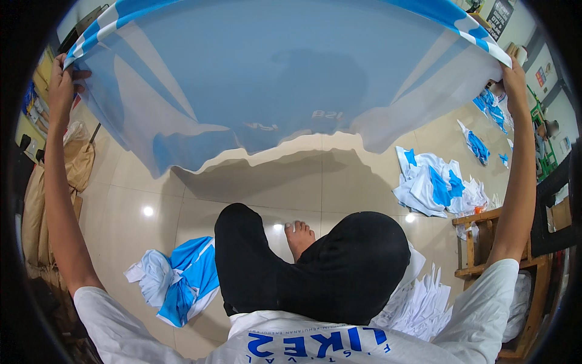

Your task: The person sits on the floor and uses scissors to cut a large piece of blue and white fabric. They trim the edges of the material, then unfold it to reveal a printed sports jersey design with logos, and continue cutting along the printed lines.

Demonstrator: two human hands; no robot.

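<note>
A wide sheet of blue and white fabric (254, 91) hangs stretched between my raised arms, its pale underside toward me. My left hand (63, 91) pinches its upper left corner, with some fingers showing against the cloth. At the upper right corner, my right hand (513, 82) grips the other end. The fabric's wavy lower edge hangs above the tiled floor and casts a shadow there. Along the top, the folded-over edge shows brighter blue and white bands.
A crumpled blue and white cloth (188, 279) lies left of my legs. More cloth pieces (433, 185) are heaped at the right. White paper or fabric scraps (421, 306) lie beside my right knee, near a wooden rack (476, 242). Brown sacking (79, 161) stands at the left.
</note>
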